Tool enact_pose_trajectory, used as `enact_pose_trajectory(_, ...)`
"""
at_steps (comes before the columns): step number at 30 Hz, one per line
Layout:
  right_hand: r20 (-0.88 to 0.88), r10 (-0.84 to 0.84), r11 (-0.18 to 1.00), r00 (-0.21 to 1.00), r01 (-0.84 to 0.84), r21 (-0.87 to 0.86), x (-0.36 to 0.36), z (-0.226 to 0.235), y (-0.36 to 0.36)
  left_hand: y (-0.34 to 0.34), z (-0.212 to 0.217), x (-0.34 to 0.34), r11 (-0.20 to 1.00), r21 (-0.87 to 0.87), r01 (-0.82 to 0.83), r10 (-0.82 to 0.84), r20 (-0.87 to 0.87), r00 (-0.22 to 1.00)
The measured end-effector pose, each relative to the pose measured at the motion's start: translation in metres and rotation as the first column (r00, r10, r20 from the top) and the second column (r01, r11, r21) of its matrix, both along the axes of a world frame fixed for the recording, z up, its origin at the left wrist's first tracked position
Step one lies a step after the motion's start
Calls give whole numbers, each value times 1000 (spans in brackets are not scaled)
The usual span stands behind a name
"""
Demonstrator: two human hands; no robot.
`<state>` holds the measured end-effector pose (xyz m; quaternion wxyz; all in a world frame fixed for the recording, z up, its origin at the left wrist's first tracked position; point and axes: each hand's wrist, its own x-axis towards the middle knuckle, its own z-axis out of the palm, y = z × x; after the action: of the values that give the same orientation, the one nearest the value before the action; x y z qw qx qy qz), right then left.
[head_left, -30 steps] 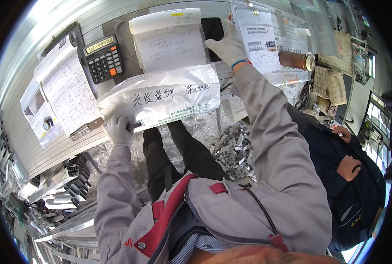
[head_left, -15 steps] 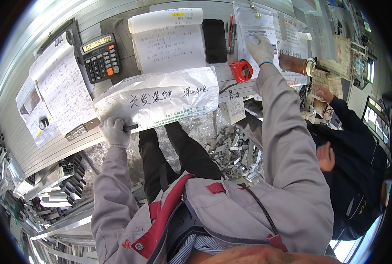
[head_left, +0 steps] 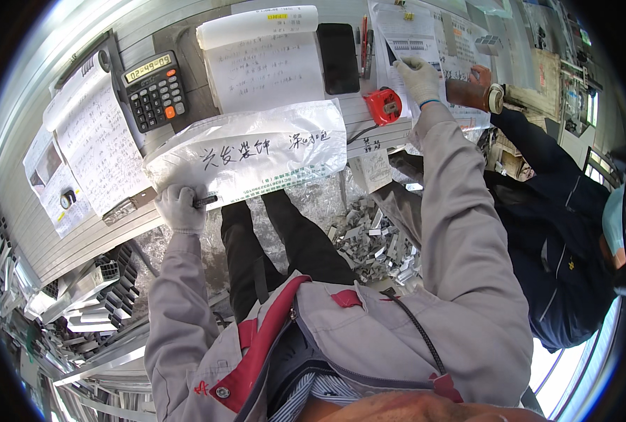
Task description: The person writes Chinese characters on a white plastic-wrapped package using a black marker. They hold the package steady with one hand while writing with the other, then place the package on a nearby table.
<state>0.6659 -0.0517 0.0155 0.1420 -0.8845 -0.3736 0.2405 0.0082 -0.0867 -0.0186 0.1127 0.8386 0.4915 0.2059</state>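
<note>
My left hand, in a white knit glove, grips a black marker at the lower left corner of a white plastic bag. Handwriting in black crosses the bag, which lies over the table's near edge. Farther off to the right, my gloved right hand is closed at the edge of a paper sheet with a metal clip at its top. A dark patch shows beside the fingertips, where the sheet looks lifted. Just left of that hand lies a red tape measure.
A calculator, an open notepad, a phone and pens lie along the table. A clipboard is at left. A brown bottle lies near a co-worker's hand. Metal offcuts fill the space below.
My right hand's fingers have closed at the sheet's edge, and a dark patch now shows there. The co-worker has leaned in and reached a hand to the papers. My left hand stays put.
</note>
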Motion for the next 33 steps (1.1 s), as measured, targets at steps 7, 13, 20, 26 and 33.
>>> enact_pose_trajectory(7, 315, 55, 995, 947, -78, 59, 15, 7, 6, 0, -1, 0, 1000, 3, -5, 5, 1, 1000)
enact_pose_trajectory(13, 395, 14, 991, 919, -67, 119, 48, 45, 15, 0, -2, -1, 1000, -9, -4, 4, -13, 1000)
enact_pose_trajectory(20, 467, -3, 991, 884, -60, 119, 44, 94, 12, -3, -7, -2, 1000, -14, -21, 20, -41, 999)
enact_pose_trajectory(26, 592, -39, 981, 805, -83, 177, 40, 122, 15, -2, -6, -3, 1000, 12, -11, 12, -56, 998)
enact_pose_trajectory(33, 592, -181, 877, 785, -144, 459, 69, 127, -25, -1, -5, -1, 1000, -4, -28, 28, -1, 1000)
